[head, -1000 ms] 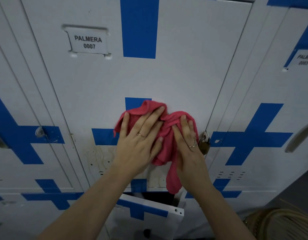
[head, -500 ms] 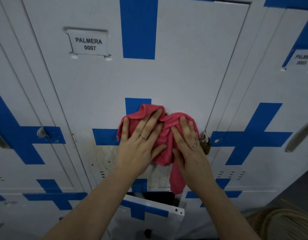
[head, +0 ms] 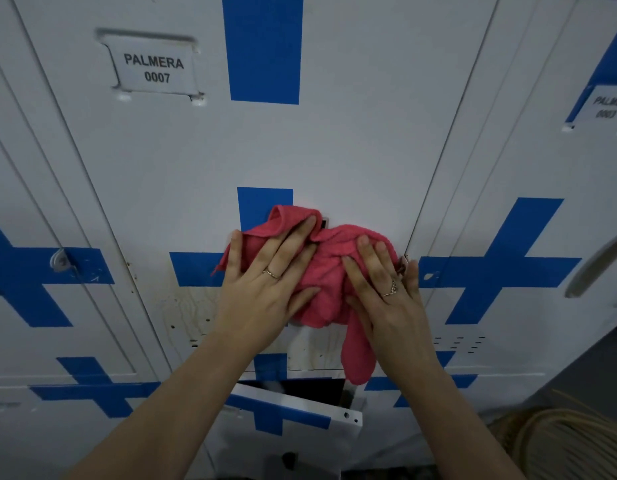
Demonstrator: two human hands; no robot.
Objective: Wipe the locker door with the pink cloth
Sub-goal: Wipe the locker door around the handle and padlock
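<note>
Where the blue cross of the locker door (head: 352, 150) meets at its centre, the pink cloth (head: 329, 271) is pressed flat against the panel, bunched, with one tail hung down toward the door's bottom edge. The left hand (head: 265, 289) is laid open on the cloth's left half, fingers spread; the right hand (head: 390, 292) is laid open on its right half, beside the door's right edge. A ring is worn on each hand. At the door's upper left corner a name plate (head: 154, 67) is read "PALMERA 0007". Below the bottom edge, a lower compartment door (head: 300, 415) is seen ajar; its contents cannot be told.
</note>
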